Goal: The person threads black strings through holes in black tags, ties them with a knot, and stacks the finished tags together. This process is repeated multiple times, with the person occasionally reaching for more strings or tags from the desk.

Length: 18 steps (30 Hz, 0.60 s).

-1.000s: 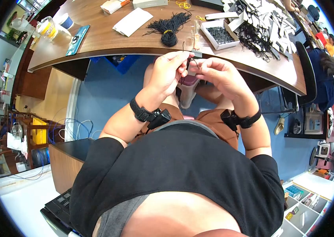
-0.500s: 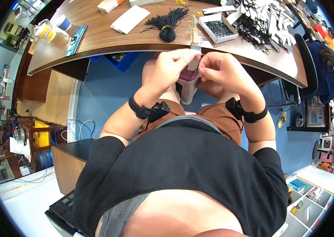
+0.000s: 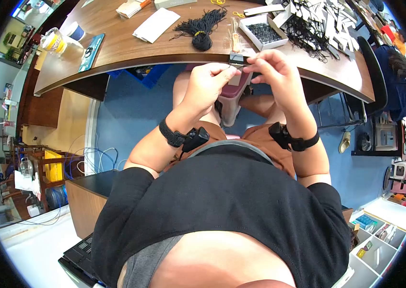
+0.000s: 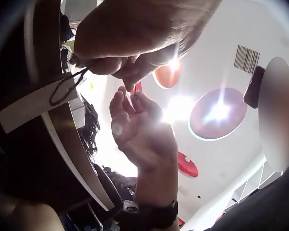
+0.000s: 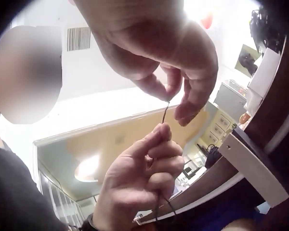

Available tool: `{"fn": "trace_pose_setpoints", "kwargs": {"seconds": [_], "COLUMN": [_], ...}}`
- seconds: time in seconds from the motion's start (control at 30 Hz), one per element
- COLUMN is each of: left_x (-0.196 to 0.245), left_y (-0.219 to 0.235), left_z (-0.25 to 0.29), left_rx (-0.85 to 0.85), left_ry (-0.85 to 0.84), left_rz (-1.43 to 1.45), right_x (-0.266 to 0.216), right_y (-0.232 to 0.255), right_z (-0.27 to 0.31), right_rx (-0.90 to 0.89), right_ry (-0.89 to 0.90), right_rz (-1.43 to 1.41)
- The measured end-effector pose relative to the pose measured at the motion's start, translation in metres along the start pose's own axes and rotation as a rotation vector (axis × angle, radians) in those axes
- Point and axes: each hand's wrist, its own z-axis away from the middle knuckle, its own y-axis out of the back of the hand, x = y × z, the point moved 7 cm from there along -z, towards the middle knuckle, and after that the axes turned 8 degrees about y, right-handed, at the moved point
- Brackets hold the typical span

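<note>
Curled fingers of my left hand (image 3: 205,89) pinch a thin black cord (image 5: 165,113), whose loop hangs below that hand in both wrist views. At the cord's short upper end, my right hand (image 3: 282,79) pinches the tip between thumb and finger; its other fingers are loosely bent. A small gap separates the hands in the right wrist view. Just beyond them, a dark clip (image 3: 236,58) sits at the table's front edge, with a pale flat strip (image 5: 255,171) sticking out from the edge below it.
On the wooden table (image 3: 121,45) are a tied black cord bundle (image 3: 202,41), a white box of small black pieces (image 3: 263,32), a folded white paper (image 3: 156,25) and a pile of white tags (image 3: 327,19). A lidded container (image 3: 230,98) stands under the edge.
My right hand has risen toward the table edge and its fingers have spread more. My left hand stays near the clip, still pinching the cord.
</note>
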Motion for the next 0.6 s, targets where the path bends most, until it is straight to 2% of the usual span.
{"fn": "trace_pose_setpoints", "kwargs": {"seconds": [0.03, 0.13, 0.17, 0.3, 0.6], "left_x": [0.004, 0.013, 0.013, 0.015, 0.017], "left_y": [0.001, 0.002, 0.002, 0.000, -0.004], "left_z": [0.001, 0.003, 0.003, 0.006, 0.008], "left_rx": [0.018, 0.059, 0.060, 0.059, 0.003], "left_ry": [-0.025, -0.108, -0.138, -0.176, -0.189], "left_rz": [-0.023, -0.085, -0.102, -0.127, -0.052], "right_x": [0.007, 0.016, 0.018, 0.010, 0.008], "right_y": [0.006, -0.003, -0.006, -0.008, -0.013], "right_z": [0.002, 0.013, 0.017, 0.016, 0.011], "right_rx": [0.048, -0.111, -0.114, -0.051, -0.068], "right_ry": [-0.067, -0.179, -0.214, -0.199, -0.200], "right_rz": [-0.135, -0.365, -0.460, -0.534, -0.556]}}
